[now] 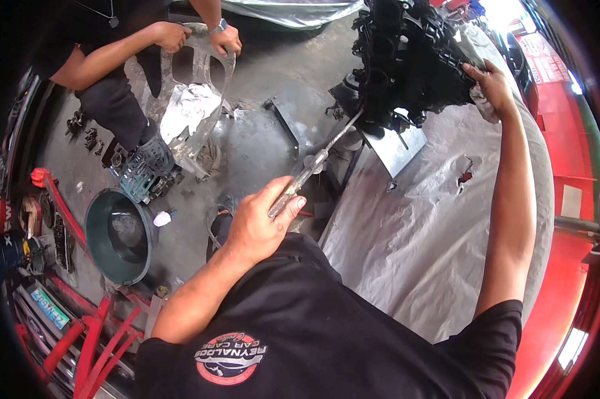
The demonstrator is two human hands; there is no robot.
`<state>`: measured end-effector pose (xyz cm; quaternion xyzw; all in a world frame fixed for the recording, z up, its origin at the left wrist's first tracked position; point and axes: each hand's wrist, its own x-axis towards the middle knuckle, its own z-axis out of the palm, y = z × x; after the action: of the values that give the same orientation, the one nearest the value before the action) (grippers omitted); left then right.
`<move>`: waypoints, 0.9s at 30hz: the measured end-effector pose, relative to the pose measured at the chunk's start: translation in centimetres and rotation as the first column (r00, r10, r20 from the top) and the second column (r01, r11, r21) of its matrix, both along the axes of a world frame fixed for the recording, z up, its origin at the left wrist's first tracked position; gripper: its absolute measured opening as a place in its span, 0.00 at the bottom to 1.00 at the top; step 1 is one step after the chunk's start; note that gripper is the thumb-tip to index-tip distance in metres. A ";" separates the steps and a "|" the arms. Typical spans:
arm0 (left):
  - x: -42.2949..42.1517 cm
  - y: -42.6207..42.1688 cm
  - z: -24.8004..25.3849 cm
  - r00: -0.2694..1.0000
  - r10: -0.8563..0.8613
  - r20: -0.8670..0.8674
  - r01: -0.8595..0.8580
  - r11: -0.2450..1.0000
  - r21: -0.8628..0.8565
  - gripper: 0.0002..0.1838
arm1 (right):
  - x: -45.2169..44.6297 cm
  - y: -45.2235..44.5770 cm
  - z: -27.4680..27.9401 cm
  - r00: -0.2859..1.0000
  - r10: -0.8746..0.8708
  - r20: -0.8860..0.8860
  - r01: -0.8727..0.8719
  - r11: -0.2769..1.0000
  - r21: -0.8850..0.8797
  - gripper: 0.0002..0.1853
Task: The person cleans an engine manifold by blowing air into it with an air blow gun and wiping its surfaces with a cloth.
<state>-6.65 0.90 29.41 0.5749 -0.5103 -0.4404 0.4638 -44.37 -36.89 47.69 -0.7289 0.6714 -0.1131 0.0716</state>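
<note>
A black engine block point(416, 66) is at the upper right, beside a grey sheet point(406, 233). The right hand point(493, 86) grips its far edge, a crumpled cloth point(484, 105) beneath the palm. The left hand point(263, 216) is closed round a long, thin tool point(318, 161) — its tip at the block's near edge. Left — a co-worker's hands point(227, 40) rest on a chair point(223, 66).
</note>
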 end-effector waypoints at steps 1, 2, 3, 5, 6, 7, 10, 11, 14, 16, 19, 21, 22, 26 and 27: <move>-0.3 0.0 0.1 0.999 0.031 0.007 -0.031 0.999 -0.009 0.20 | -0.3 -0.5 -0.1 1.000 0.012 -0.002 -0.012 1.000 -0.013 0.49; -0.6 0.0 0.2 0.998 0.062 0.014 -0.062 0.998 -0.018 0.20 | 0.0 -0.4 -0.1 1.000 0.024 -0.005 -0.024 0.999 -0.026 0.50; -1.1 0.2 0.4 0.996 0.092 0.021 -0.091 0.996 -0.022 0.20 | 0.1 0.0 -0.2 0.999 0.034 -0.007 -0.034 0.999 -0.033 0.50; -2.4 0.4 1.1 0.991 0.130 0.041 -0.126 0.989 -0.074 0.20 | 0.4 0.5 0.1 0.999 0.032 -0.020 -0.033 0.999 -0.039 0.52; -3.0 0.5 1.1 0.988 0.144 0.057 -0.138 0.985 -0.100 0.20 | 0.4 0.7 -0.1 0.999 0.035 -0.017 -0.036 0.998 -0.051 0.52; -3.7 0.4 1.0 0.985 0.156 0.073 -0.146 0.981 -0.129 0.20 | 0.5 0.7 -0.1 0.999 0.036 -0.015 -0.037 0.997 -0.066 0.52; -5.3 -0.6 0.8 0.975 0.185 0.125 -0.158 0.967 -0.200 0.20 | 0.9 0.3 0.9 0.997 0.074 -0.017 -0.073 0.996 0.042 0.53; -5.7 -0.8 1.0 0.974 0.178 0.140 -0.147 0.968 -0.204 0.20 | 0.6 0.5 0.8 0.997 0.075 -0.016 -0.074 0.994 0.086 0.54; -6.0 -2.0 0.4 0.973 0.180 0.143 -0.140 0.958 -0.250 0.19 | -0.9 0.0 -1.2 0.995 0.090 -0.032 -0.093 0.989 -0.115 0.54; -5.6 -3.1 0.1 0.979 0.154 0.137 -0.116 0.962 -0.249 0.19 | 0.3 1.3 -0.4 0.998 0.052 -0.030 -0.056 0.989 -0.135 0.54; -5.1 -3.8 -0.5 0.983 0.130 0.133 -0.096 0.967 -0.235 0.19 | -0.5 0.5 -1.0 0.997 0.059 -0.054 -0.070 0.971 -0.228 0.50; -4.5 -3.8 -0.9 0.987 0.088 0.137 -0.051 0.965 -0.258 0.19 | 1.4 1.9 0.6 0.998 0.041 -0.049 -0.043 0.998 -0.050 0.57; -4.3 -3.7 -0.8 0.986 0.096 0.136 -0.055 0.960 -0.273 0.19 | 1.3 1.9 0.6 0.998 0.026 -0.059 -0.029 0.999 -0.044 0.54; -3.9 -3.6 -0.6 0.986 0.093 0.141 -0.049 0.956 -0.290 0.19 | 0.8 1.7 0.2 0.998 0.059 -0.005 -0.059 0.997 -0.058 0.45; -3.9 -3.9 -0.5 0.985 0.091 0.143 -0.046 0.956 -0.290 0.19 | 0.9 1.8 0.3 0.999 0.045 0.021 -0.044 0.998 -0.034 0.43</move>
<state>-10.59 -3.04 28.89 0.5520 -0.5827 -0.2998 0.5157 -43.47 -35.05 48.01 -0.7436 0.6521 -0.1306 0.0691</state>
